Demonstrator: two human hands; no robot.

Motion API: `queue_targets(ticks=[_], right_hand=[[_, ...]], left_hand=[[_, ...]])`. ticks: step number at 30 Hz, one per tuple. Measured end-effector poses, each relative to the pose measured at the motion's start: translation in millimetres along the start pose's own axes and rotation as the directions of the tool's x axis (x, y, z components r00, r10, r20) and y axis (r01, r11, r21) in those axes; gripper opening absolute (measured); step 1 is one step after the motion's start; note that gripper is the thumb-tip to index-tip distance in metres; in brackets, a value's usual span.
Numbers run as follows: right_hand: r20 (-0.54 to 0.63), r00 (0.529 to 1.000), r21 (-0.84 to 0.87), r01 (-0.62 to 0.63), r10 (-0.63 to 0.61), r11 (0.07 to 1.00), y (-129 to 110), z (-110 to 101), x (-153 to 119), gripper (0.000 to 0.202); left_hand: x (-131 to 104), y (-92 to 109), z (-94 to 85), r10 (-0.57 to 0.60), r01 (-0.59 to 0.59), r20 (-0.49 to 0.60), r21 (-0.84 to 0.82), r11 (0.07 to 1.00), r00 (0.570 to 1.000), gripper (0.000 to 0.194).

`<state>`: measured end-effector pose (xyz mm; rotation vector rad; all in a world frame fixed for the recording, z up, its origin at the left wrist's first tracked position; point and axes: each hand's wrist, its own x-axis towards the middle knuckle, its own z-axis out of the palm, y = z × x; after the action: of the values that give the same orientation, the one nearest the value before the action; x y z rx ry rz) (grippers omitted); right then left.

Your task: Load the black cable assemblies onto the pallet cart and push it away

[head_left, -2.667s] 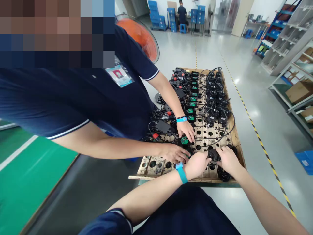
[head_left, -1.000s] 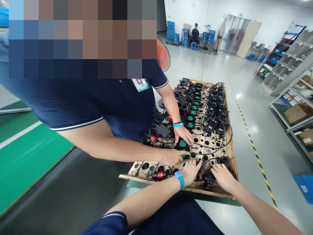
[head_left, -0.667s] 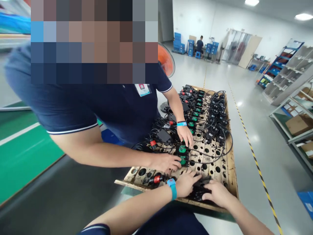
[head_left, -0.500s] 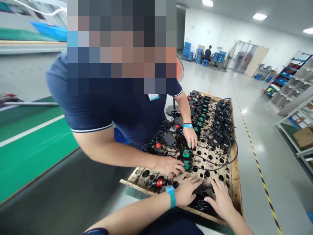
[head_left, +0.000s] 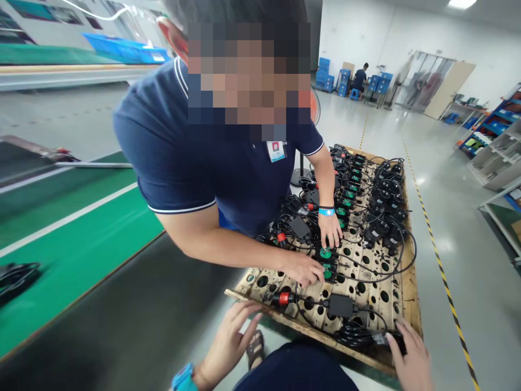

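My left hand [head_left: 228, 338] is open and holds nothing, fingers spread beside the front left edge of the perforated wooden tray [head_left: 412, 293]; I can't tell whether the fingertips touch its rim. My right hand [head_left: 413, 355] is at the tray's front right corner, thumb and fingers parted around the right end of a coil of black cable [head_left: 354, 334]; I can't tell whether they grip it. A clear wrap [head_left: 379, 339] shows on the coil, close to my right thumb.

The coil lies along the front of the tray. Just behind it sits a flat black adapter box [head_left: 341, 306], and to the left of that lies a black connector with a red band [head_left: 284, 298].

Farther in, a co-worker leans over from the left, right hand [head_left: 304, 269] at the nearest green circuit board [head_left: 327, 273] and left hand [head_left: 330, 228] just above the next one. More green boards run in a row toward the far end, with round black units [head_left: 382, 217] bunched along the right side. Past the tray, yellow-and-black tape [head_left: 437, 258] crosses the floor.
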<state>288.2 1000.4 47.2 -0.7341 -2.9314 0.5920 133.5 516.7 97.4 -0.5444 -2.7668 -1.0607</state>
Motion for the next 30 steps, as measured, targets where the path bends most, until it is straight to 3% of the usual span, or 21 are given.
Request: queue_targets(ticks=[3,5,9,12,17,22,25,28,30], right_hand=[[-0.085,0.990,-0.006,-0.113,0.112,0.994,6,7,-15,0.071],[-0.144,0.986,-0.059,-0.089,0.080,0.994,0,13,-22,0.069],[-0.264,0.964,-0.155,-0.014,-0.028,0.988,-16,19,-26,0.067],[-0.297,0.954,-0.170,-0.008,-0.043,0.985,-15,17,-25,0.070],[-0.283,0.959,-0.141,-0.061,0.019,0.988,-9,18,-16,0.075],[-0.242,0.970,-0.026,-0.038,0.031,0.999,-45,25,-3,0.079],[-0.252,0.968,-0.088,-0.044,0.021,0.995,-57,21,-3,0.072],[-0.367,0.927,-0.180,-0.148,0.073,0.972,-37,10,-5,0.074],[-0.402,0.894,-0.189,-0.294,0.200,0.937,-13,3,-6,0.081]], left_hand=[[-2,-30,-10.3,-0.051,0.071,-0.155,0.124,0.990,0.987,0.033],[5,-45,-9.0,-0.098,0.137,-0.206,0.185,0.973,0.974,0.046],[29,-65,7.4,-0.231,0.264,-0.199,0.158,0.952,0.952,0.071],[41,-75,21.7,-0.297,0.306,-0.151,0.042,0.951,0.943,0.070],[42,-76,28.0,-0.307,0.310,-0.155,-0.010,0.951,0.939,0.058],[44,-63,20.0,-0.369,0.369,-0.073,-0.018,0.929,0.927,0.062],[44,-62,19.2,-0.377,0.376,-0.060,-0.028,0.926,0.924,0.063],[45,-72,18.9,-0.378,0.379,-0.046,0.020,0.925,0.925,0.066],[48,-79,16.3,-0.388,0.386,-0.005,0.106,0.916,0.922,0.067]])
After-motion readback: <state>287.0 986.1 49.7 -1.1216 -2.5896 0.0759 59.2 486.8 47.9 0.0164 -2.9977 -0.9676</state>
